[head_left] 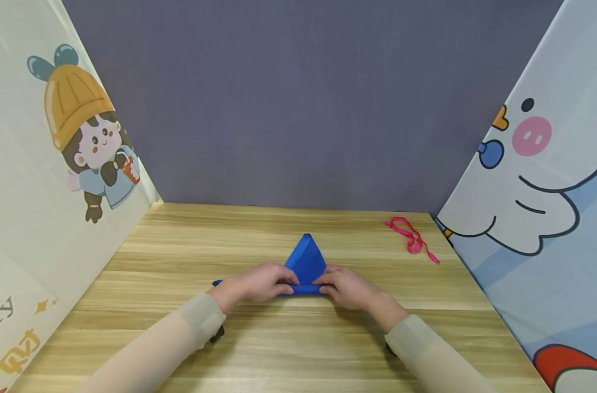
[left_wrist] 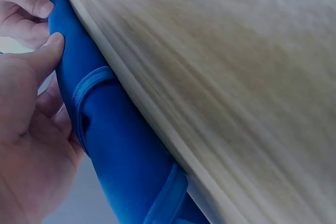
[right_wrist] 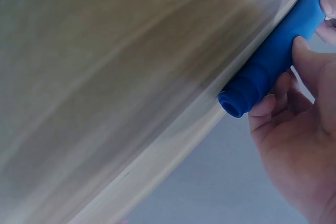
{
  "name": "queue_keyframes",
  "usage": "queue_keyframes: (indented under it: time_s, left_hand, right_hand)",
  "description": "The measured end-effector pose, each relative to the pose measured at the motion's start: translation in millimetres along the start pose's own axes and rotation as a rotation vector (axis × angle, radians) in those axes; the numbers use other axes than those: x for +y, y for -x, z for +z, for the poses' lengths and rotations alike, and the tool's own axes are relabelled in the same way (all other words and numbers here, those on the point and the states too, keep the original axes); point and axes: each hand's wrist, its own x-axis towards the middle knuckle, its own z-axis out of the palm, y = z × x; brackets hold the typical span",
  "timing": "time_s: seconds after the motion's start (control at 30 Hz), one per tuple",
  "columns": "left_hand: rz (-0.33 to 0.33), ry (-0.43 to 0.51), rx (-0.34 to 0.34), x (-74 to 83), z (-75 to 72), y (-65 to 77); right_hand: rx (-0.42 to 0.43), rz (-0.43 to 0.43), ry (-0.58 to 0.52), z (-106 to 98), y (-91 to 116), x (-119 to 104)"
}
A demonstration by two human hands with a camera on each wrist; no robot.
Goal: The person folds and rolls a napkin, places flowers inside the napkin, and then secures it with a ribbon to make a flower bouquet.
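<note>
A blue cloth (head_left: 307, 262) with stitched edging lies at the middle of the table, its near part rolled into a tube and its far part a flat pointed flap. My left hand (head_left: 269, 281) pinches the roll between thumb and fingers, left of the middle. On the right side, my right hand (head_left: 349, 286) grips the same roll with its thumb on the near side. The left wrist view shows edging bands wrapped around the roll (left_wrist: 121, 140). One spiralled end of the roll (right_wrist: 257, 85) points out past the fingers in the right wrist view.
A pink ribbon (head_left: 413, 240) lies loosely curled on the wood-grain table (head_left: 298, 349) at the back right. A grey panel (head_left: 298, 109) stands behind the table. Printed cartoon panels (head_left: 28, 207) border the left and right sides.
</note>
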Motion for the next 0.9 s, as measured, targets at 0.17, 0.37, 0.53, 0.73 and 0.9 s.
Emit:
queue_keyframes:
  time_s: [0.17,0.37,0.53,0.73,0.9]
  left_hand:
    - [-0.011,0.028,0.009,-1.4,0.2,-0.3]
    - [-0.001,0.054,0.017,-3.2,0.7,-0.4]
    - [0.003,0.033,0.041,-2.5,-0.4,0.3]
    - [0.011,-0.027,0.056,-1.2,-1.6,-0.7]
    - [0.007,-0.117,0.049,-0.5,0.4,-1.9]
  right_hand:
    - [0.019,-0.027,0.004,0.4,-0.9,0.7]
    - [0.025,0.003,-0.036,-0.2,-2.5,0.3]
    - [0.048,-0.015,-0.033,-0.8,-2.4,-0.1]
    - [0.096,-0.050,0.008,-0.2,-0.2,-0.2]
    - [0.102,-0.041,0.038,0.5,0.3,-2.0]
